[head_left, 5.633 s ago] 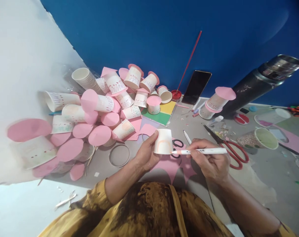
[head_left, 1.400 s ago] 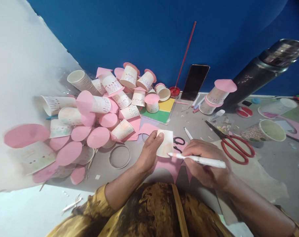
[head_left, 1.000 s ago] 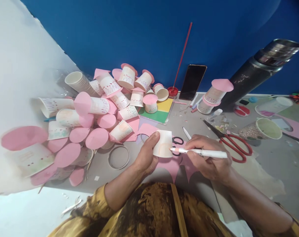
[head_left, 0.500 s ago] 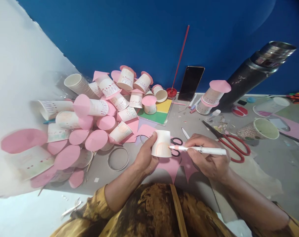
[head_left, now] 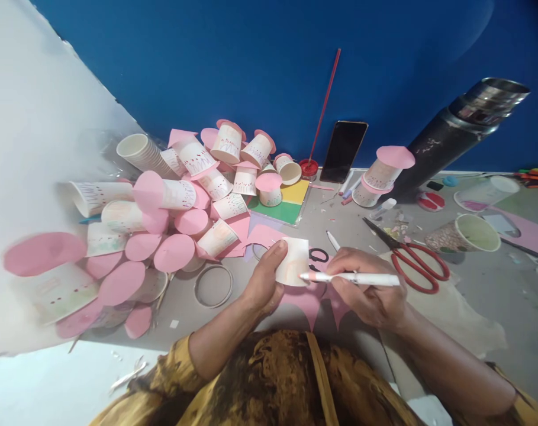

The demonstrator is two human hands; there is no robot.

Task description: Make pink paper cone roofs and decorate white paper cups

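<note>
Gripped by the left hand [head_left: 264, 279], thumb across its side, is a white paper cup [head_left: 290, 263]; wide rim is pointed down, probably so the wall faces the pen. White marker [head_left: 370, 278] is pinched writing-style in the right hand [head_left: 371, 299], held near level, likely to reach the lower wall; tip is at the cup, exact contact can't be told. Cup is kept in front of the torso, over cut pink paper [head_left: 302, 302]. Pink-topped cups [head_left: 175, 253] are heaped to the left, presumably out of the way. Red-handled scissors [head_left: 402, 244] are laid right, seemingly handy. Phone [head_left: 344, 151] is leaned against the blue wall [head_left: 251, 59], presumably for support.
</note>
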